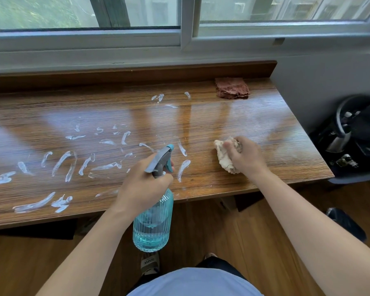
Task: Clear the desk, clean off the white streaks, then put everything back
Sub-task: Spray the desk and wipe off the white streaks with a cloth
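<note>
This looks like a room in a home. A long brown wood-grain desk stands against a wide white-framed sliding window with greenery and buildings outside. Warm wood-plank flooring runs beneath, a folded reddish-brown cloth lies on the desk's far corner, and a dark bin of household clutter sits beside it.

Counter surface open across the middle and left. Folded reddish cloth sits at far right rear; raised back ledge bounds the far edge.
</note>
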{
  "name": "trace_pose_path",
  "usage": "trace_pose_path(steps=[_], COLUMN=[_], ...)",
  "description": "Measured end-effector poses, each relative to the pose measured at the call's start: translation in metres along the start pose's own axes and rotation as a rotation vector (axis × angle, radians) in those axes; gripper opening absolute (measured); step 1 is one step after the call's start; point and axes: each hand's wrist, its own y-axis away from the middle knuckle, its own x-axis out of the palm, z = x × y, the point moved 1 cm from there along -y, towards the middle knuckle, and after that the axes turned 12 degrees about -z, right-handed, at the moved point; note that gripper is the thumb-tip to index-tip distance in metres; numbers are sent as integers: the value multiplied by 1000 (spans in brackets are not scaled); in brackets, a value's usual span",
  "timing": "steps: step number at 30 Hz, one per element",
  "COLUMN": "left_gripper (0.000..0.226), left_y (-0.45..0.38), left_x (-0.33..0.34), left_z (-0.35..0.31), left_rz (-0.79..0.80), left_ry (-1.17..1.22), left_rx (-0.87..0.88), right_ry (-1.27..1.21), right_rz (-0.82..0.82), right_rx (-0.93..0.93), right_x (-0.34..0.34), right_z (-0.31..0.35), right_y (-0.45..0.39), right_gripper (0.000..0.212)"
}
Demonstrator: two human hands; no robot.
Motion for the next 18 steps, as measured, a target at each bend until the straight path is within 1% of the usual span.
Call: trace_pose_path(steps=[2,4,5,6,8,10,11,13,14,16,18], left_gripper=[19,19,20,20,21,21,21,21,21,21,21], left_y=[-1,-2,-2,-3,-5,-6,-7,-8,-8,-8,-10], left_x=[1,2,2,3,4,5,6,6,6,5,4], left_z=[-1,-1,-1,0,1,1,1,1,1,2,3], left_rz=[-1,-3,-1,1,5,11,15,17,15,10,3], left_ry=[-12,-11,-7,-3,5,7,11,23,20,0,-11], left_rx=[4,0,-4,-9,-20,-24,-28,-33,-31,-25,-31], right_ry=[-6,120,187,224,241,254,252,186,165,203,202], right_rz=[-106,-232,-257,-241,-130,10,52,77,62,-3,4], right_rx=[-56,-193,-273,-352,-464,-502,-506,-449,-440,-490,-491], right_x=[-5,-10,-10,-8,2,17,22,26,25,24,24], right_z=[-2,0,2,5,9,6,3,-3,-5,-11,-16], right_y=[-4,-5,-3,1,16,35,41,44,42,35,27], right_gripper=[30,28,29,28,25,30,35,43,45,41,33])
